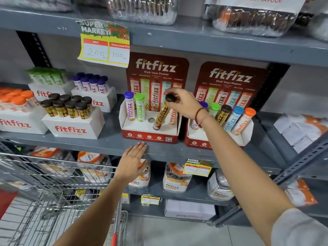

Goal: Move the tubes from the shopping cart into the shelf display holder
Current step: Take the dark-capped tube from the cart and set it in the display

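Observation:
A red and white fitfizz display holder [150, 135] stands on the grey shelf. In it stand a purple-capped tube [130, 107] and a green-capped tube [140, 108] at the left, and an orange tube [172, 116] at the right. One round hole [151, 120] in its top is bare. My right hand [182, 103] grips the brown cap of a yellow-brown tube [160, 116], which tilts with its lower end at the holder's top. My left hand [132, 161] rests flat on the shelf's front edge, holding nothing. The wire shopping cart [58, 192] is at the lower left.
A second fitfizz holder [246, 134] with several tubes stands to the right. White boxes of capped tubes [71, 121] fill the shelf's left side. Jars [175, 178] sit on the shelf below. A price tag [104, 43] hangs from the shelf above.

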`<state>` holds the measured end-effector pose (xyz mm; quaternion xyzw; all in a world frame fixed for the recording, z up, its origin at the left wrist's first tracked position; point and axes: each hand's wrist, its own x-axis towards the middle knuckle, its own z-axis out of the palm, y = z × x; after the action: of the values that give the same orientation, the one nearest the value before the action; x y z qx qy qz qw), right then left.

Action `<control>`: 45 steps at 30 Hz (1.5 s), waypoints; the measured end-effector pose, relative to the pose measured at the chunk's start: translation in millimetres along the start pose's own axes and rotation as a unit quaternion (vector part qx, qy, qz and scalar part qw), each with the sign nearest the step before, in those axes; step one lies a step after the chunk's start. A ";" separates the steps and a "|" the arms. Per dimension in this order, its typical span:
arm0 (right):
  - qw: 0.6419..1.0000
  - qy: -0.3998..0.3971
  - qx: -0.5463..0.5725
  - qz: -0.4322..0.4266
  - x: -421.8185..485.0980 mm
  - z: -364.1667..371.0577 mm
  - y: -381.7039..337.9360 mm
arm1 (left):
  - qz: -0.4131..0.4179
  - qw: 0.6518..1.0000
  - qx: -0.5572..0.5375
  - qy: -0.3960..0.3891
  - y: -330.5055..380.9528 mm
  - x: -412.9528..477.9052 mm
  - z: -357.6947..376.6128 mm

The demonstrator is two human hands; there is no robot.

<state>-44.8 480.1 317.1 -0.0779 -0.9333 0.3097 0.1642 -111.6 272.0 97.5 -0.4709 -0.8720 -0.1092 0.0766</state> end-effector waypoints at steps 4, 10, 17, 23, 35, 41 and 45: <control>1.000 -0.019 -0.018 0.000 23.4 6.6 -4.9 | -0.003 1.000 -0.012 -0.001 0.2 -0.9 0.4; 0.997 -0.056 -0.043 0.012 48.0 23.2 -7.2 | 0.006 1.000 -0.011 0.011 -1.6 -0.9 0.8; 0.992 -0.074 -0.100 0.012 64.1 15.0 -9.9 | 0.012 1.000 -0.005 0.010 -1.4 -0.1 -0.1; 0.989 -0.083 -0.121 0.002 69.8 22.2 -12.4 | 0.011 1.000 -0.003 0.008 -0.2 -0.5 -0.6; 0.982 -0.127 -0.140 -0.003 62.7 37.2 -8.5 | 0.014 1.000 -0.019 0.012 0.8 -1.8 -2.2; 0.982 -0.121 -0.143 0.010 58.9 40.4 -9.0 | 0.015 0.999 -0.036 0.011 2.6 -4.0 -5.9; 0.988 -0.090 -0.128 0.018 44.3 47.3 -12.1 | 0.003 0.998 -0.054 0.028 -1.9 -6.7 -14.8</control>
<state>-103.6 455.2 300.1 -0.0868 -0.9746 0.1966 0.0626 -109.1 261.8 109.9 -0.4736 -0.8611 -0.1689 0.0755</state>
